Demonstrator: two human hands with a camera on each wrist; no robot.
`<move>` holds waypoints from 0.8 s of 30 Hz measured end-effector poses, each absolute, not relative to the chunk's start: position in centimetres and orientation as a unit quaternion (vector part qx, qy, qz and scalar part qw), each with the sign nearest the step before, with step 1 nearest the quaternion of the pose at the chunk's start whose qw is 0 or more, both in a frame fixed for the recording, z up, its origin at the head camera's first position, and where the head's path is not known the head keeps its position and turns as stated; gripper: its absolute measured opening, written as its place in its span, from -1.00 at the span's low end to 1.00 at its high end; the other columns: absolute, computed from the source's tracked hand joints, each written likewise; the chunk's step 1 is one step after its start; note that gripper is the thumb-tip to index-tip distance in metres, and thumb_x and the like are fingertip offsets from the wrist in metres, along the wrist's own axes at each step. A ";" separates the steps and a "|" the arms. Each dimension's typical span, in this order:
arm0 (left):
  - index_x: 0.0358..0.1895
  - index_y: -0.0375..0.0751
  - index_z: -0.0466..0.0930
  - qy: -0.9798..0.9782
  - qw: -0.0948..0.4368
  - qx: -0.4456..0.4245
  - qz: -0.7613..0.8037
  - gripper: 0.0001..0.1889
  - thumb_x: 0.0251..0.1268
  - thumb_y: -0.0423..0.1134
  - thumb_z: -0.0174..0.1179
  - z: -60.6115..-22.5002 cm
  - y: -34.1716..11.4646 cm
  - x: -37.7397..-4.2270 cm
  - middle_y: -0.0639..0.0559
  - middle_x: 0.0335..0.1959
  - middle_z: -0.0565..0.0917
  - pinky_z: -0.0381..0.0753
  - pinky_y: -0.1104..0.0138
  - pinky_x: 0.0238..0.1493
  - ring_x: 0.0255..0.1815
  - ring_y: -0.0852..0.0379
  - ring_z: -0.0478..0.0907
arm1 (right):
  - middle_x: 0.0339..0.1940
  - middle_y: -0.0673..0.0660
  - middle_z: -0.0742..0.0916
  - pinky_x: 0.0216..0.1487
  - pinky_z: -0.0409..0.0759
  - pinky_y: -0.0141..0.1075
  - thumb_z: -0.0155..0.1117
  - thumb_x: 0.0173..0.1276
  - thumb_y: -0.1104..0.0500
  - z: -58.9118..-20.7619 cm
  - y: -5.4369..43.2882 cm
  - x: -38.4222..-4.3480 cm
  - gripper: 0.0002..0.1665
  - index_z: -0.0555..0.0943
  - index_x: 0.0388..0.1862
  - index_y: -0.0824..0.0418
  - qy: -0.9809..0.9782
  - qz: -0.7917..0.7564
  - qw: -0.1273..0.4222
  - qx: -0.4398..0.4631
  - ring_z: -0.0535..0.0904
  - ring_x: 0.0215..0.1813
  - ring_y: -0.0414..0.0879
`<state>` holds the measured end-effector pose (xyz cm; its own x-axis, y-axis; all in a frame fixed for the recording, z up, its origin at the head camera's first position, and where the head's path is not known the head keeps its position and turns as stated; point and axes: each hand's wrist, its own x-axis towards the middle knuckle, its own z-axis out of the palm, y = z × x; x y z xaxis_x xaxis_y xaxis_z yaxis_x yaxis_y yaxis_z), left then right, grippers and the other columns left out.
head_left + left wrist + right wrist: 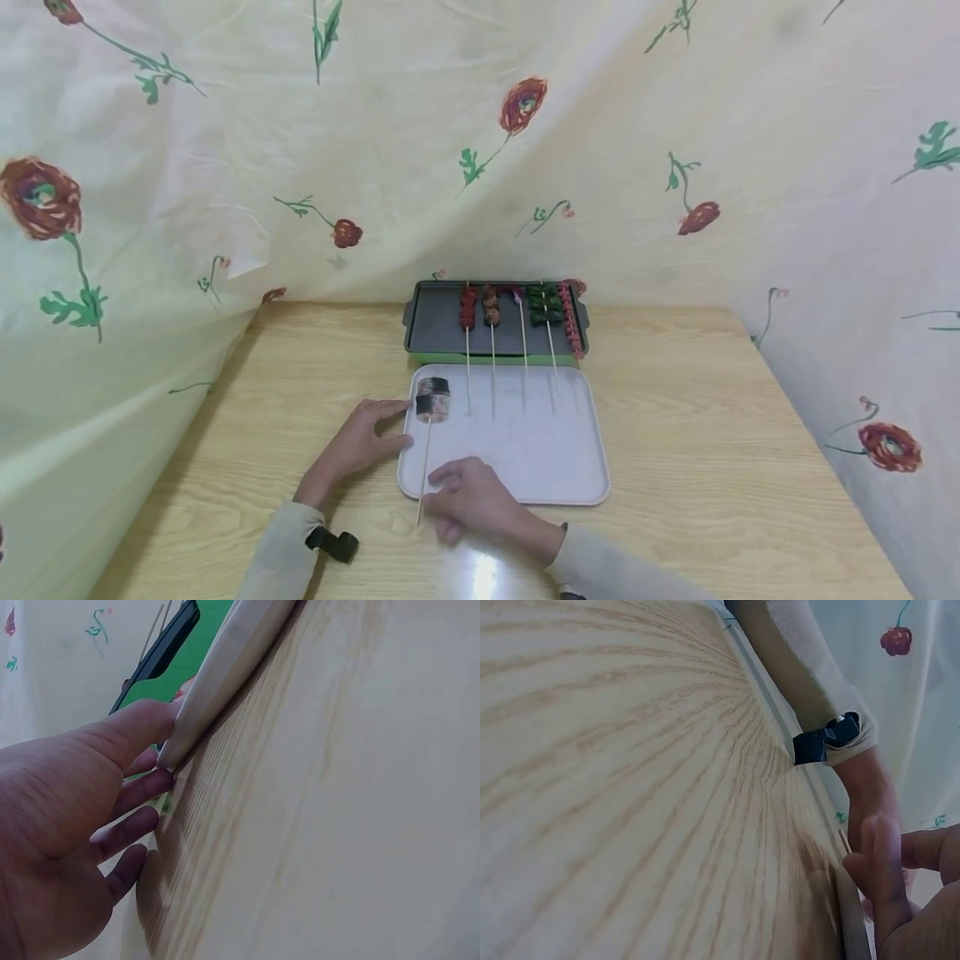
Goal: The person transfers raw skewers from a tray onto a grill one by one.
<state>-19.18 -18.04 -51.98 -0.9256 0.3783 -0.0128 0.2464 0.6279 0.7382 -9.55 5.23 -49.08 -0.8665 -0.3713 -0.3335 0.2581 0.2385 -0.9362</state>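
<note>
A skewer (432, 400) with pale pinkish, dark-banded chunks lies over the left side of the white tray (517, 458), its stick pointing toward the person. Close to the stick's lower end, my right hand (474, 502) pinches it between thumb and fingers. The right wrist view shows the stick's tip (844, 840) poking out beside the fingertips. My left hand (367, 437) is at the tray's left edge, thumb and index finger spread apart and touching the rim. In the left wrist view, its other fingers (131, 832) are loosely bent beside the rim.
Behind the tray stands a green-sided griddle (435, 325). On it lie red (467, 308), brown (491, 307), purple (517, 294), green (544, 305) and pink (572, 325) skewers, sticks reaching over the tray. A flowered cloth (412, 167) hangs around the wooden table (690, 433).
</note>
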 end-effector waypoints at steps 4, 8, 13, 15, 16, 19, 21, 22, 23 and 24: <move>0.39 -0.03 0.54 0.897 0.075 0.178 0.397 -0.34 0.22 0.00 0.46 -52.0 -18.0 -19.3 -0.02 0.38 0.56 0.32 -0.13 0.48 0.41 -0.13 0.40 | -0.57 0.21 0.75 -0.59 0.72 -0.19 0.45 0.31 0.21 -49.3 5.1 -9.5 -0.50 0.58 0.15 0.44 0.745 -0.613 0.261 -0.039 0.64 -0.68 -0.08; 0.38 -0.04 0.55 0.899 0.068 0.181 0.393 -0.35 0.21 -0.01 0.46 -52.1 -18.0 -19.4 -0.02 0.37 0.58 0.34 -0.12 0.47 0.38 -0.13 0.42 | -0.53 0.24 0.76 -0.58 0.73 -0.18 0.44 0.31 0.24 -49.5 5.0 -9.5 -0.52 0.57 0.15 0.42 0.732 -0.626 0.268 -0.037 0.65 -0.68 -0.09; 0.38 -0.04 0.55 0.900 0.068 0.181 0.390 -0.35 0.22 -0.01 0.46 -52.1 -18.2 -19.3 -0.03 0.37 0.58 0.34 -0.13 0.46 0.38 -0.14 0.42 | -0.47 0.24 0.78 -0.57 0.73 -0.18 0.43 0.31 0.25 -49.7 4.8 -9.4 -0.54 0.57 0.14 0.39 0.719 -0.638 0.273 -0.030 0.66 -0.66 -0.10; 0.38 -0.04 0.55 0.900 0.069 0.183 0.390 -0.36 0.23 0.00 0.45 -52.1 -18.1 -19.3 -0.03 0.36 0.59 0.35 -0.13 0.46 0.37 -0.14 0.43 | -0.45 0.24 0.79 -0.57 0.73 -0.19 0.43 0.30 0.26 -49.7 4.7 -9.3 -0.54 0.57 0.14 0.40 0.715 -0.643 0.275 -0.025 0.66 -0.66 -0.10; 0.38 -0.04 0.55 0.899 0.070 0.182 0.392 -0.36 0.23 0.00 0.46 -52.1 -18.1 -19.3 -0.02 0.36 0.59 0.35 -0.12 0.45 0.37 -0.13 0.43 | -0.44 0.24 0.79 -0.58 0.73 -0.20 0.43 0.30 0.27 -49.7 4.6 -9.3 -0.53 0.56 0.14 0.41 0.710 -0.646 0.278 -0.022 0.65 -0.66 -0.11; 0.38 -0.03 0.55 0.898 0.071 0.184 0.393 -0.37 0.24 0.00 0.45 -52.2 -18.1 -19.3 -0.02 0.36 0.59 0.35 -0.12 0.45 0.36 -0.12 0.42 | -0.41 0.26 0.79 -0.60 0.72 -0.23 0.42 0.29 0.30 -49.9 4.4 -9.2 -0.52 0.54 0.14 0.43 0.698 -0.657 0.284 -0.012 0.64 -0.67 -0.11; 0.38 -0.03 0.55 0.898 0.072 0.183 0.393 -0.37 0.24 -0.01 0.45 -52.2 -18.1 -19.3 -0.01 0.36 0.59 0.34 -0.12 0.46 0.38 -0.12 0.42 | -0.40 0.27 0.80 -0.62 0.71 -0.26 0.42 0.27 0.32 -50.0 4.3 -9.1 -0.52 0.53 0.13 0.44 0.688 -0.666 0.289 -0.005 0.63 -0.67 -0.13; 0.38 -0.03 0.56 0.898 0.072 0.183 0.393 -0.37 0.24 -0.01 0.45 -52.3 -18.1 -19.2 -0.01 0.36 0.59 0.33 -0.12 0.47 0.38 -0.13 0.41 | -0.39 0.27 0.80 -0.63 0.70 -0.28 0.42 0.26 0.33 -50.0 4.2 -9.1 -0.52 0.53 0.13 0.44 0.682 -0.671 0.290 -0.001 0.63 -0.67 -0.13; 0.38 -0.03 0.55 0.898 0.072 0.184 0.392 -0.37 0.25 -0.01 0.44 -52.3 -18.1 -19.2 -0.02 0.36 0.59 0.33 -0.13 0.47 0.39 -0.14 0.41 | -0.39 0.27 0.80 -0.64 0.69 -0.30 0.43 0.25 0.34 -50.0 4.1 -9.1 -0.52 0.53 0.12 0.44 0.678 -0.675 0.291 0.004 0.62 -0.67 -0.14; 0.39 -0.04 0.55 0.898 0.072 0.184 0.392 -0.37 0.25 0.00 0.44 -52.3 -18.1 -19.2 -0.02 0.36 0.59 0.32 -0.14 0.47 0.39 -0.14 0.41 | -0.39 0.28 0.80 -0.64 0.68 -0.31 0.43 0.25 0.34 -50.0 4.1 -9.0 -0.53 0.54 0.11 0.44 0.674 -0.678 0.292 0.008 0.62 -0.68 -0.14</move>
<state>-19.19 -18.10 -52.31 -0.9221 0.3868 0.0145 0.2735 0.6245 0.7316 -9.02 4.08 -49.99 -0.8296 -0.3847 -0.4048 0.4070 0.0798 -0.9100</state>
